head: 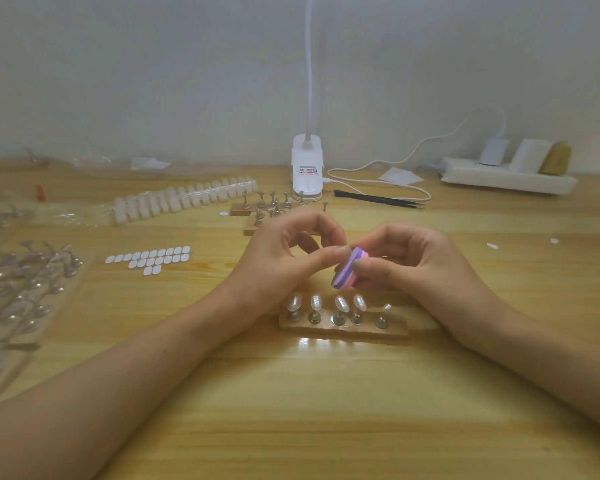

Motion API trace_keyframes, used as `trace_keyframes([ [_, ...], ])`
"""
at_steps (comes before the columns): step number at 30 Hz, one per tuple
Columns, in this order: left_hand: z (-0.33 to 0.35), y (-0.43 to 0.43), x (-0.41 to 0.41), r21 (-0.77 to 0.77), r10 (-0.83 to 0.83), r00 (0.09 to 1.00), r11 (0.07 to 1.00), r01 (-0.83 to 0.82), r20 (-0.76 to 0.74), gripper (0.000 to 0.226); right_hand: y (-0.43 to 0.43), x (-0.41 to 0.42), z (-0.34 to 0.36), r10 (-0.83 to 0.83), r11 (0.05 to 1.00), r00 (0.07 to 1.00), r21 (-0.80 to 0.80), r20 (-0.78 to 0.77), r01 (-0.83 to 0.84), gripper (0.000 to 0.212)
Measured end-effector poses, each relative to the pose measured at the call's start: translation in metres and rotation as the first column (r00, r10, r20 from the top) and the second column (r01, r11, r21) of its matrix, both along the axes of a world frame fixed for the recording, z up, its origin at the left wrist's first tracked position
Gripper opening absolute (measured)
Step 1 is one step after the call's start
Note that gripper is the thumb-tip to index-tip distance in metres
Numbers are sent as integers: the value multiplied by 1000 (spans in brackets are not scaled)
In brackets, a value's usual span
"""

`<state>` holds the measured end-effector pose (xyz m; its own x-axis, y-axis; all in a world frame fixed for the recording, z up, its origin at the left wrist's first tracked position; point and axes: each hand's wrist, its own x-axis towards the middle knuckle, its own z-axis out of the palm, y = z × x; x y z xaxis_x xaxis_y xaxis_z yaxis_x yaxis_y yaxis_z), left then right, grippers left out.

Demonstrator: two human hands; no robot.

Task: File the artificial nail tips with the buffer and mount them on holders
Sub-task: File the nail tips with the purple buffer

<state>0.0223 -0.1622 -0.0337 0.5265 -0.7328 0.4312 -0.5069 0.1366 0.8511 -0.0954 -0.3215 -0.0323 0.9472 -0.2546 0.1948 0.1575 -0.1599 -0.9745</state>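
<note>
Jutting from right hand's (409,263) pinch, the buffer (347,270) touches the left hand (284,252).

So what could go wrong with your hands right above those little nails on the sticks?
1. The left hand pinches something tiny, likely a nail tip hidden by the fingers, against the buffer held in the right hand. It could slip and fall onto the table.
2. Both hands hover close above the wooden stand. A bump might knock off the four mounted tips or tip the bare holder over.
</note>
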Motion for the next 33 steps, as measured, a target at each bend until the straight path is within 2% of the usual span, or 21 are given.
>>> trace_keyframes([
  [4, 0, 0, 0, 6, -8, 1000, 1000, 8, -9, 13, -7, 1, 6, -128, 989, 989, 81, 78, 122, 27],
  [8, 0, 0, -1, 7, -6, 1000, 1000, 6, -4, 10, -1, 1, 0, 8, 1000, 1000, 20, 5, -8, 25],
  [12, 1, 1, 0, -5, 3, 998, 1000, -3, -66, 11, -8, 3, 4, -115, 989, 990, 99, 87, 106, 29],
  [16, 2, 0, -2, 8, -9, 1000, 1000, 9, -23, 11, -3, 1, -1, -5, 999, 999, 42, 40, 4, 25],
  [20, 1, 1, -2, 37, -12, 1000, 999, 12, -6, 15, -16, 4, 8, -169, 974, 975, 173, 145, 143, 24],
  [22, 1, 2, -1, 49, 3, 995, 999, 2, -97, 10, -21, 3, 8, -166, 985, 979, 75, 120, 158, 24],
  [26, 1, 3, 2, 88, -4, 979, 996, 22, -203, 10, -20, 1, 2, -16, 960, 1000, -279, -9, 13, 21],
  [28, 2, 3, 4, 92, -22, 978, 995, 42, -210, 10, -22, 0, 2, -79, 846, 996, -530, -28, 52, 25],
  [30, 3, 4, 5, 100, -37, 977, 993, 60, -211, 10, -24, -4, 4, -163, 696, 986, -704, 41, 145, 28],
  [31, 3, 5, 5, 109, -45, 977, 992, 69, -209, 10, -24, -6, 6, -163, 662, 981, -725, 108, 190, 29],
  [33, 3, 5, 5, 126, -67, 977, 988, 93, -201, 11, -20, -10, 12, -70, 703, 976, -684, 206, 195, 31],
])
